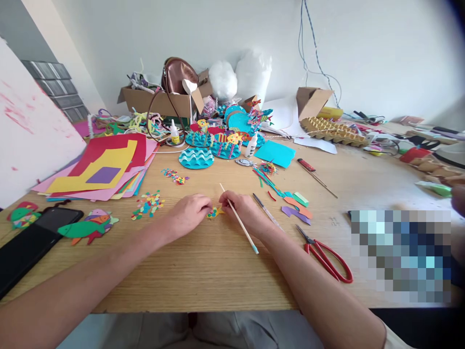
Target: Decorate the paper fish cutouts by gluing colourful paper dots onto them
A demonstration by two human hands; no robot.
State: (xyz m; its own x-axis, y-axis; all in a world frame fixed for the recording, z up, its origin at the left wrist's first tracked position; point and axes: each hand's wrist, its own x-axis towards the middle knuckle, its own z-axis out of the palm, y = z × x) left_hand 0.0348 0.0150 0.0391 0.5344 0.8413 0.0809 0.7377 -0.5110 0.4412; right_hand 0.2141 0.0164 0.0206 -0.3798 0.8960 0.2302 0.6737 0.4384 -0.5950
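Note:
Between my hands a small yellow paper fish covered with coloured dots rests on the table. My left hand is closed, thumb and forefinger pinched at the fish's left end; whatever lies between those fingertips is hidden. In my right hand a thin pale stick with a bluish tip slants toward me, while the fingertips reach the fish's right end. Left of my left hand lies a scatter of coloured paper dots. A dotted fish lies beyond it. A pen is beside my right hand.
Red-handled scissors lie by my right forearm, near paper scraps. Paper fish and a phone are at left, below stacked coloured sheets. Glue bottles and blue wave-patterned pieces stand farther back.

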